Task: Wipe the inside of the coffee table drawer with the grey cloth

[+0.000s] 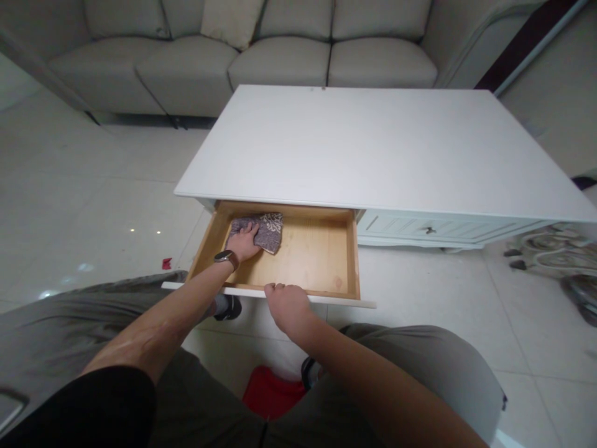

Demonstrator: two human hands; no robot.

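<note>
A wooden drawer (321, 249) stands pulled out from the front of a white coffee table (373, 149). My left hand (243, 242), with a watch on its wrist, rests inside the drawer at its back left, pressed on a grey patterned cloth (268, 230) lying on the drawer floor. My right hand (286, 305) grips the drawer's white front edge (345, 301), fingers curled over it. My knees in grey trousers frame the bottom of the view.
A beige sofa (280, 56) stands behind the table. A second, closed drawer with a metal knob (430, 230) is to the right. A red object (270, 392) lies on the tiled floor between my legs; cables lie at right (555, 249).
</note>
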